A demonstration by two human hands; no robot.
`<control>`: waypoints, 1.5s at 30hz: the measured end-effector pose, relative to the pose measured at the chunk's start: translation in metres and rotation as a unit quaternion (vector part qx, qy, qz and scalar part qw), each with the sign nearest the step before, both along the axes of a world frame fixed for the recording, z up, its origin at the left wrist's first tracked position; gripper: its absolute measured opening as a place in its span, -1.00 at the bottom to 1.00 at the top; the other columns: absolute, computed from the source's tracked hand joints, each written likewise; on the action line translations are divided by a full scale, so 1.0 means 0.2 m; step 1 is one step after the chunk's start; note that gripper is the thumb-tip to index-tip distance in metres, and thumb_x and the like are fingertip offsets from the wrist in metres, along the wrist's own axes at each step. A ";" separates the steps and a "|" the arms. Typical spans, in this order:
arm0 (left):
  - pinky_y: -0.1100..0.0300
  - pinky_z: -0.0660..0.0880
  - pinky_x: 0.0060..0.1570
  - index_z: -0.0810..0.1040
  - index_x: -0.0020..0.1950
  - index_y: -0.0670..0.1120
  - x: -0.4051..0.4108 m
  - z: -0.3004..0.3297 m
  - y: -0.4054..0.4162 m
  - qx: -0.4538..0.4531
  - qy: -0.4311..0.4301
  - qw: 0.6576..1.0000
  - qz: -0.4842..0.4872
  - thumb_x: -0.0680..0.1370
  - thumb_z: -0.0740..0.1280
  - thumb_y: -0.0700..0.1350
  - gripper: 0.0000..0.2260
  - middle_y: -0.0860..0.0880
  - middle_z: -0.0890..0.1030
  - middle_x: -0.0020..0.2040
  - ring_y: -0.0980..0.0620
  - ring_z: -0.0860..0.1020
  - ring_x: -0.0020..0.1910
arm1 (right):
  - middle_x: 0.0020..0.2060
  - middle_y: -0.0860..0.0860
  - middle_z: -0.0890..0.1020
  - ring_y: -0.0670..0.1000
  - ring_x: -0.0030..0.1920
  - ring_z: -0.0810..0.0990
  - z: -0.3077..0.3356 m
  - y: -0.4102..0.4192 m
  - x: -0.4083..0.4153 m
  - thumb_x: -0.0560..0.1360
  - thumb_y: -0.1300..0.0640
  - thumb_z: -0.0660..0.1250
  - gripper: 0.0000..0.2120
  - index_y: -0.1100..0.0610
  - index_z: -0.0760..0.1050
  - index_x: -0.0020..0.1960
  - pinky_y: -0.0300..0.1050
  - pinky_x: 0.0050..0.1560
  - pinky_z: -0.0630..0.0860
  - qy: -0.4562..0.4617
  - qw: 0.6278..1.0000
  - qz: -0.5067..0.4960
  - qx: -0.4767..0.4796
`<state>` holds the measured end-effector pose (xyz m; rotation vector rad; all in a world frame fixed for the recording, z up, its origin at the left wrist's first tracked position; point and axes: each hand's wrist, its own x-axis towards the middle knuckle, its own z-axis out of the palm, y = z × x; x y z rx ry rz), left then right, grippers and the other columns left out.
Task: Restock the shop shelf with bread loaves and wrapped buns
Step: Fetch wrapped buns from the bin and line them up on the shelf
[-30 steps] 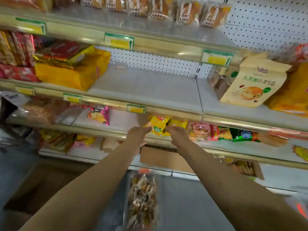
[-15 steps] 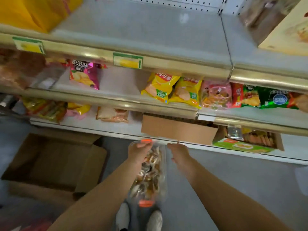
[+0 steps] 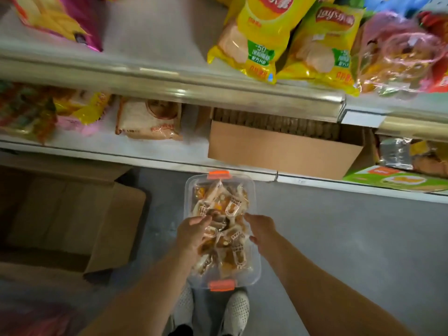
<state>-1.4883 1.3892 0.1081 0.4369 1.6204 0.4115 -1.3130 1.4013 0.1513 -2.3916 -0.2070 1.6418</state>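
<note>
A: Looking straight down now at a smooth grey concrete floor (image 3: 339, 238) running along the foot of a white metal shop shelf unit (image 3: 150, 76) with a shiny front rail.

B: Take us across from the left.

A: Far left on the floor, an open brown cardboard box (image 3: 72, 214), flaps spread, nothing to be seen inside it. Above it on the bottom shelf, blurred colourful snack packets (image 3: 26, 110), then a clear-wrapped pale bread pack (image 3: 149, 121) lying flat.

B: And the middle?

A: A clear plastic tub with orange clip handles (image 3: 219, 174) sits on the floor just in front of the shelf base, piled with small clear-wrapped buns (image 3: 230, 207). White mesh shoes (image 3: 236, 309) stand right behind it.

B: The hands?

A: Both are over that tub. The left hand (image 3: 191, 232) has its fingers curled down among the buns, pinching at a wrapper. The right hand (image 3: 260, 229) is at the tub's right edge, fingertips touching the wrappers; whether it has hold of one, I cannot tell.

B: Further right?

A: A plain brown carton (image 3: 283, 151) on the bottom shelf, and beside it a green-and-white display box (image 3: 378, 177). On the shelf above, two yellow crisp bags (image 3: 286, 40) overhang the rail, next to a pink-tinted clear bag (image 3: 397, 52).
</note>
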 end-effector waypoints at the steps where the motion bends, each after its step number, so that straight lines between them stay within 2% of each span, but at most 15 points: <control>1: 0.12 0.55 -0.09 0.64 0.12 -0.13 -0.01 -0.06 -0.01 -0.005 0.004 1.000 -0.003 0.53 0.47 0.01 -0.74 -0.31 0.64 0.13 0.03 0.58 -0.30 | -0.29 0.05 0.43 0.01 -0.27 0.44 -0.06 0.00 -0.01 0.57 0.10 0.38 -0.76 0.28 0.55 0.08 -0.08 -0.04 0.51 0.000 1.000 -0.010 -0.002; 3: -0.04 0.58 0.11 0.61 0.22 -0.14 -0.04 -0.21 -0.02 -0.017 0.006 1.000 -0.007 0.53 0.46 0.08 -0.62 -0.36 0.52 0.30 -0.28 0.64 0.07 | -0.23 0.06 0.53 0.00 -0.25 0.49 -0.21 -0.01 -0.04 0.53 0.09 0.45 -0.72 0.27 0.56 0.10 -0.03 0.04 0.60 0.005 1.000 -0.030 0.002; 5: -0.07 0.56 0.19 0.61 0.23 -0.12 -0.05 -0.35 -0.05 -0.030 0.010 0.999 -0.011 0.47 0.45 0.17 -0.53 -0.36 0.53 0.28 -0.34 0.54 0.25 | -0.16 0.09 0.59 0.05 -0.14 0.54 -0.35 -0.01 -0.06 0.53 0.09 0.45 -0.68 0.28 0.57 0.18 0.09 0.22 0.59 0.018 0.999 -0.044 0.009; 8: -0.04 0.58 0.19 0.60 0.26 -0.10 -0.07 -0.56 -0.08 -0.034 0.028 0.998 -0.034 0.47 0.42 0.24 -0.48 -0.29 0.59 0.21 -0.26 0.60 0.19 | -0.20 0.01 0.53 0.04 -0.08 0.55 -0.54 0.00 -0.08 0.58 0.06 0.39 -0.67 0.24 0.55 0.24 0.11 0.26 0.56 0.039 0.999 -0.027 0.027; 11: 0.08 0.56 0.03 0.56 0.30 -0.16 -0.07 -0.73 -0.10 -0.028 0.034 0.997 -0.062 0.53 0.33 0.25 -0.45 -0.20 0.62 0.20 -0.07 0.61 0.04 | -0.11 0.07 0.58 0.06 -0.04 0.62 -0.73 0.05 -0.10 0.53 -0.10 0.43 -0.60 0.20 0.53 0.15 0.08 0.23 0.58 0.020 0.999 -0.018 0.019; 14: 0.01 0.51 0.22 0.42 0.45 -0.14 -0.03 -0.87 -0.11 -0.027 0.059 0.995 -0.081 0.49 0.29 0.36 -0.27 -0.14 0.53 0.35 -0.11 0.54 0.27 | -0.12 0.09 0.59 0.11 -0.02 0.63 -0.91 0.08 -0.09 0.48 -0.17 0.45 -0.48 0.24 0.54 0.19 0.13 0.18 0.61 0.005 1.000 -0.017 0.019; 17: 0.15 0.51 0.05 0.40 0.43 -0.13 0.02 -0.97 -0.13 -0.016 0.074 0.997 -0.029 0.54 0.40 0.17 -0.42 -0.05 0.51 0.28 -0.05 0.53 0.18 | -0.14 0.11 0.60 0.09 -0.18 0.55 -1.01 0.08 -0.07 0.44 -0.21 0.46 -0.48 0.21 0.58 0.14 0.04 -0.06 0.57 -0.010 1.000 -0.016 0.015; 19: 0.04 0.53 0.15 0.36 0.43 -0.09 0.04 -1.01 -0.14 -0.026 0.083 0.996 0.008 0.52 0.44 0.12 -0.42 -0.03 0.48 0.32 -0.08 0.54 0.20 | -0.17 0.08 0.58 0.07 -0.21 0.51 -1.07 0.08 -0.06 0.41 -0.22 0.49 -0.49 0.18 0.58 0.11 -0.01 -0.14 0.48 -0.012 0.999 -0.034 0.011; 22: 0.01 0.45 0.28 0.30 0.47 -0.17 0.05 -1.06 -0.15 -0.038 0.112 0.993 0.005 0.57 0.42 0.02 -0.43 -0.09 0.43 0.31 -0.18 0.48 0.30 | -0.15 0.05 0.58 0.06 -0.15 0.53 -1.14 0.09 -0.05 0.41 -0.18 0.52 -0.51 0.16 0.58 0.13 -0.01 -0.07 0.50 0.004 0.998 -0.053 0.019; 26: 0.11 0.40 0.13 0.33 0.42 -0.22 0.04 -1.12 -0.15 -0.024 0.132 0.990 -0.031 0.59 0.40 -0.03 -0.50 -0.10 0.48 0.21 -0.07 0.49 0.16 | -0.12 -0.01 0.60 -0.02 -0.12 0.54 -1.19 0.10 -0.03 0.46 -0.03 0.53 -0.78 0.05 0.57 -0.05 -0.01 0.11 0.52 0.036 0.995 -0.081 0.043; 30: 0.04 0.48 0.23 0.41 0.41 -0.17 0.06 -1.17 -0.16 -0.048 0.137 0.987 -0.063 0.50 0.45 0.17 -0.38 -0.19 0.57 0.28 -0.15 0.56 0.20 | -0.11 0.00 0.67 0.03 -0.08 0.62 -1.21 0.11 -0.03 0.43 -0.03 0.55 -0.79 0.03 0.59 -0.07 0.01 0.12 0.56 0.050 0.994 -0.080 0.049; 35: -0.07 0.40 0.38 0.45 0.45 -0.03 0.07 -1.19 -0.15 -0.094 0.152 0.975 -0.133 0.36 0.31 0.51 -0.16 -0.12 0.56 0.34 -0.17 0.48 0.36 | -0.10 0.01 0.72 0.08 -0.04 0.69 -1.24 0.09 -0.02 0.35 -0.06 0.62 -0.69 0.04 0.62 -0.03 0.07 0.14 0.60 0.068 0.990 -0.102 0.074; 38: -0.09 0.35 0.42 0.49 0.43 0.04 0.07 -1.18 -0.15 -0.093 0.155 0.973 -0.144 0.38 0.33 0.48 -0.24 -0.06 0.54 0.40 -0.14 0.43 0.42 | -0.11 0.02 0.73 0.06 -0.10 0.70 -1.21 0.06 0.00 0.31 -0.08 0.64 -0.61 0.08 0.64 0.01 0.03 0.04 0.63 0.077 0.988 -0.108 0.077; 42: -0.02 0.42 0.27 0.50 0.37 0.09 0.09 -1.08 -0.15 -0.100 0.188 0.964 -0.158 0.29 0.29 0.55 -0.20 -0.11 0.53 0.36 -0.16 0.47 0.36 | -0.07 0.08 0.74 0.09 -0.08 0.72 -1.13 0.03 0.01 0.35 0.01 0.62 -0.65 0.14 0.62 0.02 0.02 0.02 0.65 0.071 0.983 -0.136 0.097; 45: -0.08 0.51 0.19 0.49 0.26 0.18 0.09 -0.99 -0.16 -0.097 0.200 0.966 -0.131 0.07 0.21 0.69 -0.08 -0.08 0.53 0.31 -0.15 0.55 0.23 | 0.02 0.07 0.69 0.08 -0.06 0.71 -1.03 0.01 0.02 0.34 0.02 0.63 -0.50 0.11 0.53 0.18 -0.05 -0.14 0.61 0.067 0.979 -0.148 0.124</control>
